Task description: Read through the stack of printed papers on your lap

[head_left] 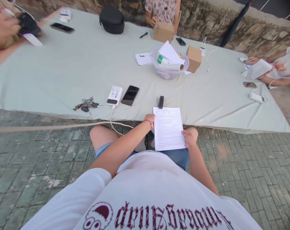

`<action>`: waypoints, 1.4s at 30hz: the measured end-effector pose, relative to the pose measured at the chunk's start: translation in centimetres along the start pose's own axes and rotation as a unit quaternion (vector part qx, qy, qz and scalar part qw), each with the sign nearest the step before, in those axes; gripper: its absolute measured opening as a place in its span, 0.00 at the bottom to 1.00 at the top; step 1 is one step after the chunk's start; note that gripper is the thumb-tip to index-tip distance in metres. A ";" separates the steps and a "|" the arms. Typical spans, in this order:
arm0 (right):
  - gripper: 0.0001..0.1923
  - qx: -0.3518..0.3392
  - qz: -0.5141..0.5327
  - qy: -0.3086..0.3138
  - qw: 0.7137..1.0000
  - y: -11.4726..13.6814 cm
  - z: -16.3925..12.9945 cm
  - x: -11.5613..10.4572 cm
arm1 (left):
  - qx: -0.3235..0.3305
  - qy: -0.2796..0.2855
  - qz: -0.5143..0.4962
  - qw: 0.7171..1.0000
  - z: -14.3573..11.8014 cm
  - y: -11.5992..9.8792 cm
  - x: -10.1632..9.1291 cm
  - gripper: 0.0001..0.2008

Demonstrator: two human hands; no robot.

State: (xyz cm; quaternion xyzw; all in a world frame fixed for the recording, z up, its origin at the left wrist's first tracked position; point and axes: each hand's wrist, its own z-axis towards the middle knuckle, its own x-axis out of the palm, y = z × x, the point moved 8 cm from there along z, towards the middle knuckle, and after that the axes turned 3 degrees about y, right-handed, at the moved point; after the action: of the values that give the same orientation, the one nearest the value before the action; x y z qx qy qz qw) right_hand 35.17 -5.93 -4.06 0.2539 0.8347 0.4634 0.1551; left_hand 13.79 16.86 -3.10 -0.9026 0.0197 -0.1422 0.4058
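Printed paper sheets (pixel 169 131) are held over my lap, their top end reaching the table's near edge. My left hand (pixel 150 118), with a red string bracelet at the wrist, is closed on the upper left edge of the sheets. On the lower right edge, my right hand (pixel 189 139) grips them, thumb on top. Just beyond the top of the sheets stands a small black stapler (pixel 161 102). Left of it lie a black phone (pixel 130 95) and a white power bank (pixel 115 95) with a cable plugged in.
A bunch of keys (pixel 87 104) lies on the cloth-covered table (pixel 70 70). Farther back are a clear plastic bowl (pixel 167 75) holding papers and a roll, cardboard boxes (pixel 194 59) and a black case (pixel 111 20). Other people's hands (pixel 253 60) are at the far side and both ends.
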 end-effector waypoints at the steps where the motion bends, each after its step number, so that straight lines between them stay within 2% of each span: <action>1: 0.24 -0.001 0.005 -0.010 1.000 -0.1 0.0 -0.2 | -0.004 -0.011 0.013 1.000 0.0 0.1 -0.1 0.05; 5: 0.24 -0.005 0.009 -0.022 1.000 -0.6 -0.5 -0.3 | -0.005 -0.052 0.054 0.997 -0.3 0.4 -0.7 0.05; 9: 0.25 -0.026 -0.010 -0.020 0.999 -0.5 -1.3 0.1 | 0.005 -0.065 0.077 0.995 -0.6 0.2 -1.1 0.06; 15: 0.27 -0.039 -0.016 -0.001 0.999 -0.3 -2.6 0.8 | -0.001 -0.050 0.076 0.996 -0.1 0.1 -0.9 0.05; 20: 0.31 -0.042 -0.065 -0.002 0.997 -0.2 -3.2 1.0 | -0.012 -0.023 0.066 0.997 0.3 0.5 -0.9 0.06; 24: 0.33 -0.053 -0.045 -0.019 0.997 -0.2 -3.4 0.6 | -0.022 -0.006 0.049 0.999 0.1 0.8 -0.9 0.08; 30: 0.29 -0.041 -0.047 -0.080 0.995 -0.1 -3.7 -1.2 | -0.046 0.010 0.029 0.998 -0.4 1.0 -0.3 0.10; 34: 0.25 -0.065 -0.139 -0.112 0.982 1.0 -4.2 -2.3 | -0.062 0.007 0.026 0.998 -0.4 1.0 0.0 0.10; 38: 0.19 -0.089 -0.252 -0.102 0.958 2.7 -4.1 -2.6 | -0.071 -0.001 0.023 0.997 -0.1 1.0 0.3 0.09; 42: 0.12 -0.086 -0.382 -0.129 0.911 5.8 -3.9 -2.8 | -0.078 0.002 0.022 0.997 0.1 1.0 0.3 0.09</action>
State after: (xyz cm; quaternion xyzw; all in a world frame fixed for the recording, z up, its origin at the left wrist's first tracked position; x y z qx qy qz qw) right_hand 37.16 -7.66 3.01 -0.0413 0.7977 0.4015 0.4480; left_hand 14.20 16.20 -3.79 -0.9306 0.0518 -0.1332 0.3370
